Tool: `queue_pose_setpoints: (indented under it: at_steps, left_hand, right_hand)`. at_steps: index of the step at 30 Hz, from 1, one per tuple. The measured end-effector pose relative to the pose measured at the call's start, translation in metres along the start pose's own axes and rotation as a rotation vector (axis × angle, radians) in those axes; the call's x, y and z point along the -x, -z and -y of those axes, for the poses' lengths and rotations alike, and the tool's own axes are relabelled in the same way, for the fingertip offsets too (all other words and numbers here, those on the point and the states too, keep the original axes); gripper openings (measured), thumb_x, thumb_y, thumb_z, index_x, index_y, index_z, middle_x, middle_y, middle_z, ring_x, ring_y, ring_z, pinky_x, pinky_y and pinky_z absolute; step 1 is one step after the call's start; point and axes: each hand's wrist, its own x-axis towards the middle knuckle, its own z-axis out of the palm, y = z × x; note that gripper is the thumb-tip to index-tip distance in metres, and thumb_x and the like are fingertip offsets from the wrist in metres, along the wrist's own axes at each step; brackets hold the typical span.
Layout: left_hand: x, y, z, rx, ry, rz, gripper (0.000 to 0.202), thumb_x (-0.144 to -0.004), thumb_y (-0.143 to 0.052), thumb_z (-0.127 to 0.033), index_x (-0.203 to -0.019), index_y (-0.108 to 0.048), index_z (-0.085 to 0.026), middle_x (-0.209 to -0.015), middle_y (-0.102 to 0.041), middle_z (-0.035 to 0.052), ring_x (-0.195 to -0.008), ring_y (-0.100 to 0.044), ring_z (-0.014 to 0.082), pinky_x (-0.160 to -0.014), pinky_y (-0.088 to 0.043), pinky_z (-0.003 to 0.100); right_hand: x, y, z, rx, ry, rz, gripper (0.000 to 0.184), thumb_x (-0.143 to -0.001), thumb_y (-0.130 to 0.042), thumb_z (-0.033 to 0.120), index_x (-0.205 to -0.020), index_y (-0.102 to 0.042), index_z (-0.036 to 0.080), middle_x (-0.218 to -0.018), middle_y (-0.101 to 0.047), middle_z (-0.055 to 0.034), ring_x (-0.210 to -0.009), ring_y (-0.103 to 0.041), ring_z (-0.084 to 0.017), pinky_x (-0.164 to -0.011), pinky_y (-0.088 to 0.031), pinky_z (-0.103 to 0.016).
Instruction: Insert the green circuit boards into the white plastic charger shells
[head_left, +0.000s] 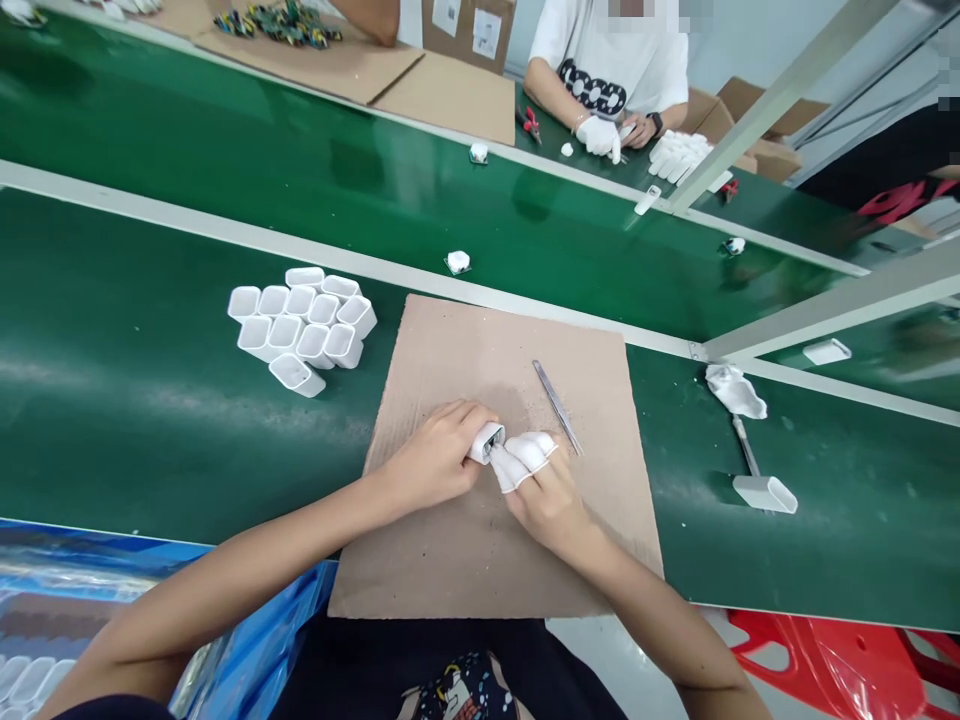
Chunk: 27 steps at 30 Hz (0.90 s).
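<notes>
My left hand is closed around a small white plastic shell, holding it on its side over the brown cardboard sheet. My right hand, with white finger cots on several fingers, is bent against the shell's open end, fingertips pinched at it. Metal tweezers lie on the cardboard just beyond my right hand. A stack of several empty white shells stands on the green table to the left.
A single white shell, a thin tool and a crumpled white glove lie at the right. Small white parts ride the conveyor belt. Across it, a person in a white shirt handles shells. A blue bin sits lower left.
</notes>
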Motion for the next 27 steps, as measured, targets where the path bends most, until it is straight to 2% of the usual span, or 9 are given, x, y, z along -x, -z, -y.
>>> queue_pose_setpoints:
  at_steps: [4,6,10,12,15,17,20,24,27]
  left_hand:
    - [-0.003,0.007,-0.002,0.108,0.022,0.032,0.029,-0.073,-0.044,-0.002,-0.097,-0.050,-0.019,-0.091,-0.062,0.0027,-0.083,-0.060,0.0173,-0.073,-0.048,0.029]
    - [-0.003,0.010,-0.002,0.146,0.010,0.048,0.027,-0.076,-0.045,-0.004,-0.098,-0.050,-0.019,-0.094,-0.063,0.0031,-0.085,-0.061,0.0174,-0.074,-0.048,0.029]
    - [0.001,0.009,0.000,0.145,0.075,0.137,0.038,-0.074,-0.045,-0.004,-0.108,-0.046,-0.019,-0.098,-0.063,0.0049,-0.087,-0.063,0.0196,-0.075,-0.050,0.032]
    - [0.003,0.011,-0.001,0.117,0.095,0.152,0.041,-0.072,-0.046,-0.004,-0.110,-0.043,-0.018,-0.101,-0.063,0.0071,-0.090,-0.064,0.0209,-0.077,-0.052,0.034]
    - [0.006,0.026,-0.006,0.050,0.078,0.095,0.035,-0.078,-0.048,-0.010,-0.112,-0.041,-0.017,-0.115,-0.059,0.0130,-0.106,-0.061,0.0240,-0.088,-0.051,0.039]
    - [0.006,0.045,-0.008,-0.022,0.118,0.016,0.031,-0.086,-0.046,-0.021,-0.116,-0.040,-0.017,-0.122,-0.056,0.0149,-0.114,-0.058,0.0258,-0.093,-0.049,0.043]
    - [0.010,0.080,-0.002,-0.218,0.219,-0.122,0.026,-0.090,-0.040,-0.030,-0.112,-0.046,-0.017,-0.119,-0.058,0.0144,-0.113,-0.057,0.0289,-0.094,-0.047,0.046]
    - [0.034,0.117,0.027,-0.640,0.377,-0.286,0.028,-0.086,-0.039,-0.032,-0.099,-0.056,-0.014,-0.108,-0.062,0.0184,-0.103,-0.056,0.0375,-0.086,-0.047,0.052]
    - [0.063,0.126,0.053,-0.793,0.507,-0.333,0.038,-0.086,-0.035,-0.037,-0.103,-0.057,-0.012,-0.105,-0.064,0.0207,-0.098,-0.058,0.0393,-0.079,-0.049,0.051]
  right_hand:
    - [-0.003,-0.001,-0.008,-0.079,-0.091,-0.083,0.021,-0.084,-0.058,0.007,-0.104,-0.057,0.016,-0.088,-0.061,-0.0073,-0.083,-0.057,-0.019,-0.073,-0.050,-0.034]
    - [-0.005,-0.001,-0.012,-0.110,-0.123,-0.106,0.026,-0.086,-0.059,0.012,-0.112,-0.055,0.017,-0.094,-0.061,-0.0087,-0.088,-0.058,-0.020,-0.075,-0.052,-0.034]
    - [-0.006,0.001,-0.016,-0.118,-0.090,0.119,0.036,-0.089,-0.055,0.018,-0.125,-0.051,0.018,-0.110,-0.061,-0.0139,-0.100,-0.060,-0.025,-0.082,-0.053,-0.043]
    - [-0.011,0.004,-0.019,-0.126,-0.095,0.218,0.032,-0.087,-0.057,0.018,-0.119,-0.055,0.019,-0.107,-0.063,-0.0129,-0.097,-0.061,-0.025,-0.080,-0.054,-0.043]
    - [-0.030,0.014,-0.033,-0.115,-0.147,0.318,0.019,-0.083,-0.062,0.017,-0.102,-0.061,0.019,-0.096,-0.065,-0.0078,-0.089,-0.063,-0.021,-0.077,-0.055,-0.038]
    - [-0.051,0.023,-0.056,-0.077,-0.230,0.397,0.010,-0.083,-0.062,0.017,-0.093,-0.063,0.019,-0.092,-0.066,-0.0052,-0.085,-0.064,-0.018,-0.076,-0.054,-0.033]
    - [-0.087,0.031,-0.109,0.038,-0.414,0.485,0.008,-0.088,-0.061,0.023,-0.090,-0.065,0.016,-0.092,-0.067,-0.0058,-0.087,-0.064,-0.017,-0.077,-0.053,-0.028]
    - [-0.118,0.027,-0.181,0.267,-0.756,0.565,0.025,-0.092,-0.059,0.032,-0.107,-0.060,0.013,-0.105,-0.063,-0.0068,-0.090,-0.063,-0.017,-0.078,-0.055,-0.034]
    - [-0.120,0.020,-0.207,0.366,-0.894,0.622,0.028,-0.092,-0.058,0.034,-0.112,-0.058,0.014,-0.109,-0.061,-0.0073,-0.092,-0.063,-0.018,-0.078,-0.055,-0.035]
